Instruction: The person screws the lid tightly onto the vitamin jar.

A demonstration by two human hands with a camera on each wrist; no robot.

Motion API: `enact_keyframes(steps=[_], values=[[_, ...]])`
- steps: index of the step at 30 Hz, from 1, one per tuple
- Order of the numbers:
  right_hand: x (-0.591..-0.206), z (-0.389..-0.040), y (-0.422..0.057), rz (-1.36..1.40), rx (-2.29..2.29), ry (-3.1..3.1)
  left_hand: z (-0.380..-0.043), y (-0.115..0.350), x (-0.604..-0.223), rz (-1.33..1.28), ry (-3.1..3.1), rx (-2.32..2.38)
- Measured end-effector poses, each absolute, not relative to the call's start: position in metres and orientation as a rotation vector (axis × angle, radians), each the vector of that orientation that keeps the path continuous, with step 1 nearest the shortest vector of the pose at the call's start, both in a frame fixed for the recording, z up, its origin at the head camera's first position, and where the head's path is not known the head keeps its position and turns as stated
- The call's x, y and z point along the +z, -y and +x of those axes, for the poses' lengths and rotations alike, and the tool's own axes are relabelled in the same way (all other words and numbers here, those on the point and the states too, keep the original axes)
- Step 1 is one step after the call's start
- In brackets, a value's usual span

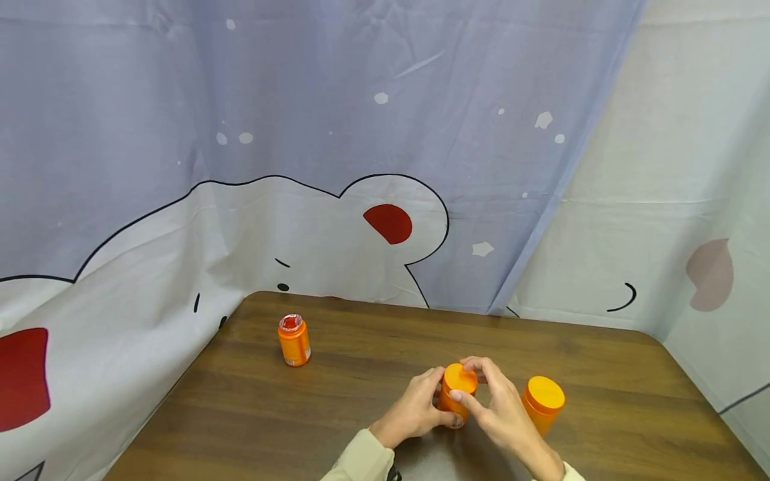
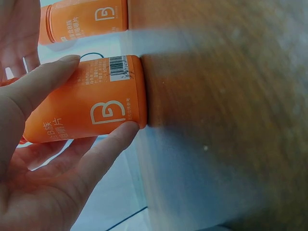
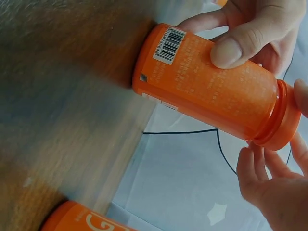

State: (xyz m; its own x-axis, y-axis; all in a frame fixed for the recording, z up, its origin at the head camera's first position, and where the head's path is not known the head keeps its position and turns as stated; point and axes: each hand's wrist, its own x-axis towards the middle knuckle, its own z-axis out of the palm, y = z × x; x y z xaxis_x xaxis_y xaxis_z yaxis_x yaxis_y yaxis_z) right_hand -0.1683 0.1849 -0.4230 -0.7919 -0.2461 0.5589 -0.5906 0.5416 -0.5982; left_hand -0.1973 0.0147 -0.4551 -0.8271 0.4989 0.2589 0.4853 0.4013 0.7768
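An orange pill bottle with white lettering and a barcode stands upright on the wooden table. My left hand grips its body from the left, thumb and fingers on opposite sides, as the left wrist view also shows on the bottle. Up at its orange screw cap, my right hand pinches the rim between thumb and fingers. In the right wrist view the cap sits on the bottle neck, with a narrow groove beneath it.
A second capped orange bottle stands just right of my right hand, partly behind it. Farther back on the left is an uncapped orange bottle with torn foil at its mouth. A printed curtain hangs behind the wooden table.
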Motion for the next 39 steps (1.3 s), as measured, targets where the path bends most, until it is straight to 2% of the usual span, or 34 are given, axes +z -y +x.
enact_keyframes(steps=[14, 27, 39], values=[[-0.4247, -0.1667, -0.1846, 0.593, 1.047, 2.495, -0.1983, -0.0156, -0.4558, 0.904, -2.671, 1.381], [-0.4235, -0.1652, -0.1860, 0.695, 1.038, 2.459, -0.1986, -0.0155, -0.4557, 0.903, -2.688, 1.357], [-0.4240, -0.1676, -0.1847, 0.646, 1.052, 2.450, -0.1986, -0.0149, -0.4558, 0.899, -2.654, 1.383]])
